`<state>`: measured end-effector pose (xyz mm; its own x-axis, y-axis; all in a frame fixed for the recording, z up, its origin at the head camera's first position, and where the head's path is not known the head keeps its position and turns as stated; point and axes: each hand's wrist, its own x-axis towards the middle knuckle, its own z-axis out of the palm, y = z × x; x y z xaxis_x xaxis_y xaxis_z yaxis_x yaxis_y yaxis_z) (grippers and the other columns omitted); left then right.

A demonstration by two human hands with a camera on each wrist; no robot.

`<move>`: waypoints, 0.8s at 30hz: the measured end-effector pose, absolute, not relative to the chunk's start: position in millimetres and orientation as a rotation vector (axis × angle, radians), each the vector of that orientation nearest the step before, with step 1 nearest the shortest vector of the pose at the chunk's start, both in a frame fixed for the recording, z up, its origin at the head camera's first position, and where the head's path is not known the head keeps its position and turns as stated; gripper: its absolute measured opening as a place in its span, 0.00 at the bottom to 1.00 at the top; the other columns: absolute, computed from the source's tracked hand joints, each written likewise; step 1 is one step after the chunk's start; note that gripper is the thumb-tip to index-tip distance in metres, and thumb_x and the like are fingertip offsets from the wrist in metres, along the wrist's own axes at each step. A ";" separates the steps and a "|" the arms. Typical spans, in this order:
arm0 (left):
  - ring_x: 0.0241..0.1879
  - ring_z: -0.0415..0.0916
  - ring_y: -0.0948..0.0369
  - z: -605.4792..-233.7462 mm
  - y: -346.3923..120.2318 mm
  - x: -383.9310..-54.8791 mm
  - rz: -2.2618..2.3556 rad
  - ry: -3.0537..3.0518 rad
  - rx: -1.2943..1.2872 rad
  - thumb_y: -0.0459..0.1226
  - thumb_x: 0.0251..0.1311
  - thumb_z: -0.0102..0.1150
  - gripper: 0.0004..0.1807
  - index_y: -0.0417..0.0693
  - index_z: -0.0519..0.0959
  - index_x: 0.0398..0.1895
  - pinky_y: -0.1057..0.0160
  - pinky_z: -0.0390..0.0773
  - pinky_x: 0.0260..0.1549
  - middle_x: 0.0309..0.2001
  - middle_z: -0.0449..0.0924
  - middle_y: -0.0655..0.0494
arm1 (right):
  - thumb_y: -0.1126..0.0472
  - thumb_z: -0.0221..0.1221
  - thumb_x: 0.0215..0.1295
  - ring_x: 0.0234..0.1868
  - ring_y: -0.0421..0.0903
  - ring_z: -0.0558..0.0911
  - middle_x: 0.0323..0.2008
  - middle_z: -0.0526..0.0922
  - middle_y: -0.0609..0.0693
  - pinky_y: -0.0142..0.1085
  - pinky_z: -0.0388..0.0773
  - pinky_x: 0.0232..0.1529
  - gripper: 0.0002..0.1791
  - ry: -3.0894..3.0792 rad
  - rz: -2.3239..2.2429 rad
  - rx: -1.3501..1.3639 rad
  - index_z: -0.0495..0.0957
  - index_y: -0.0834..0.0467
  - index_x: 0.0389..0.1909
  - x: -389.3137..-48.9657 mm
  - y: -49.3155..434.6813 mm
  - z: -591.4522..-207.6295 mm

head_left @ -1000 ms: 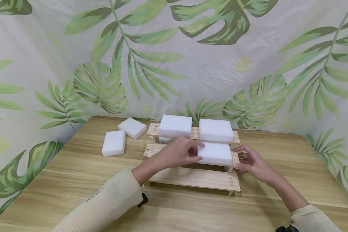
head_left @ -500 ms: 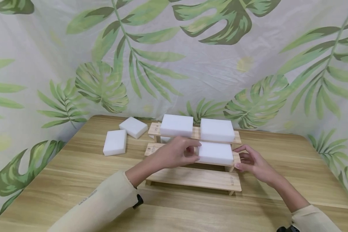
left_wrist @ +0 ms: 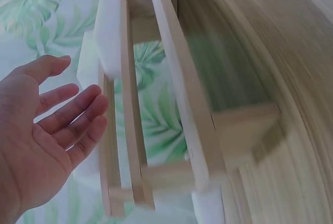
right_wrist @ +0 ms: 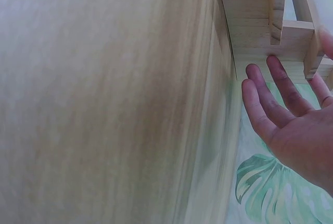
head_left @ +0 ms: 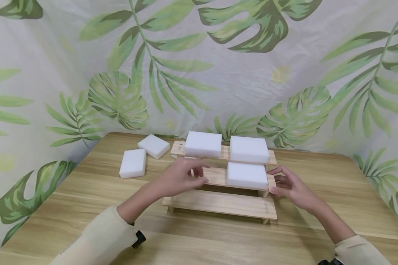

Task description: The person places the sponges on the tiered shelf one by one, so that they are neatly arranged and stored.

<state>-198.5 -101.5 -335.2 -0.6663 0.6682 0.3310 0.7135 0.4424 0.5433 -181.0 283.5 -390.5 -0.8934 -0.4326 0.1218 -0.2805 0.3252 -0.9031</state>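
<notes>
Head view: my left hand (head_left: 179,178), fingers loosely curved, is empty; my right hand (head_left: 293,189) pinches the tiered pale-wood stand (head_left: 219,203); stocking seems midway, next needing a rectangular white foam block (head_left: 132,163).

The rack (head_left: 219,204) looks like bare matt pale wood, blocks (head_left: 247,175) kinda like matt white foam, tabletop's (head_left: 202,239) smooth woodgrain, slight sheen, backdrop's (head_left: 238,73) wrinkly cloth.

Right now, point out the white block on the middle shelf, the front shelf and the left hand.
White block (head_left: 247,173): head view, top face.
Front shelf (head_left: 220,203): head view, middle of its top.
Left hand (left_wrist: 44,139): left wrist view, palm.
</notes>
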 end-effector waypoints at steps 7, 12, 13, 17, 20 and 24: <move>0.33 0.79 0.66 -337.1 -126.8 -195.7 -1.081 -2.600 -1.166 0.32 0.65 0.68 0.14 0.36 0.84 0.52 0.64 0.82 0.34 0.31 0.84 0.60 | 0.70 0.61 0.72 0.46 0.41 0.84 0.51 0.80 0.67 0.44 0.86 0.43 0.24 2.429 -1.627 -0.657 0.64 0.71 0.62 -181.2 284.2 -390.5; 0.32 0.78 0.66 -337.6 -141.7 -195.4 -1.067 -2.594 -1.092 0.32 0.65 0.68 0.14 0.37 0.84 0.52 0.62 0.82 0.33 0.30 0.82 0.62 | 0.70 0.61 0.72 0.46 0.41 0.84 0.52 0.80 0.68 0.44 0.86 0.44 0.23 2.430 -1.622 -0.652 0.64 0.71 0.62 -181.1 284.4 -391.0; 0.32 0.78 0.66 -337.9 -145.2 -195.8 -1.058 -2.603 -1.070 0.32 0.65 0.68 0.14 0.38 0.84 0.52 0.62 0.82 0.33 0.30 0.82 0.63 | 0.70 0.61 0.72 0.46 0.41 0.84 0.52 0.80 0.68 0.44 0.86 0.44 0.23 2.430 -1.621 -0.652 0.64 0.71 0.62 -181.0 284.4 -391.1; 0.32 0.79 0.66 -340.8 -162.6 -200.0 -1.019 -2.620 -0.982 0.32 0.65 0.68 0.13 0.38 0.85 0.51 0.63 0.82 0.33 0.30 0.82 0.63 | 0.70 0.61 0.72 0.46 0.41 0.84 0.52 0.80 0.68 0.44 0.86 0.44 0.23 2.429 -1.624 -0.650 0.64 0.71 0.62 -180.9 284.1 -391.0; 0.31 0.80 0.65 -344.9 -178.0 -205.4 -0.990 -2.598 -0.921 0.30 0.64 0.68 0.11 0.36 0.85 0.49 0.64 0.82 0.31 0.29 0.84 0.61 | 0.70 0.61 0.72 0.46 0.41 0.84 0.52 0.80 0.68 0.44 0.86 0.44 0.24 2.434 -1.619 -0.646 0.64 0.71 0.62 -180.8 283.9 -390.8; 0.30 0.81 0.63 -350.5 -197.3 -211.7 -0.958 -2.600 -0.809 0.28 0.64 0.68 0.09 0.36 0.86 0.46 0.65 0.82 0.30 0.29 0.84 0.58 | 0.69 0.61 0.72 0.46 0.41 0.84 0.51 0.80 0.68 0.44 0.86 0.44 0.24 2.435 -1.615 -0.643 0.64 0.71 0.62 -180.9 283.3 -390.8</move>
<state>-211.7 -197.3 -350.5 -0.8133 0.4128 0.4100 0.5802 0.6289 0.5176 -180.9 283.3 -390.8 -0.8970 -0.4282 0.1099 -0.2677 0.3285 -0.9058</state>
